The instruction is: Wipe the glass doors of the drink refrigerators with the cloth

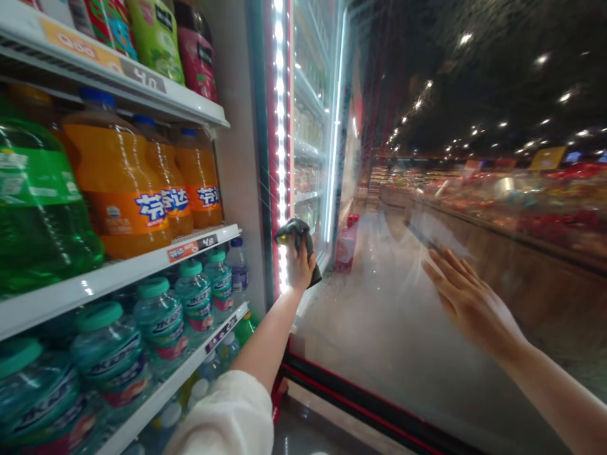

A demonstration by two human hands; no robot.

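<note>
Left hand [300, 262] closed around a black handheld scanner [298, 232], raised near the lit door frame [279, 158] at about nine o'clock from the right hand [467, 300], which lies flat and open, fingers spread, against the fogged glass door [393, 316] and grips nothing. Best to keep the right palm pressed flat and low on the glass so the door stays swung wide, away from the orange soda bottles [142, 189] at nine o'clock. Better also to hold the scanner clear of the frame edge, since a slipping palm on wet glass could probably let the door swing back onto the left forearm.
</note>
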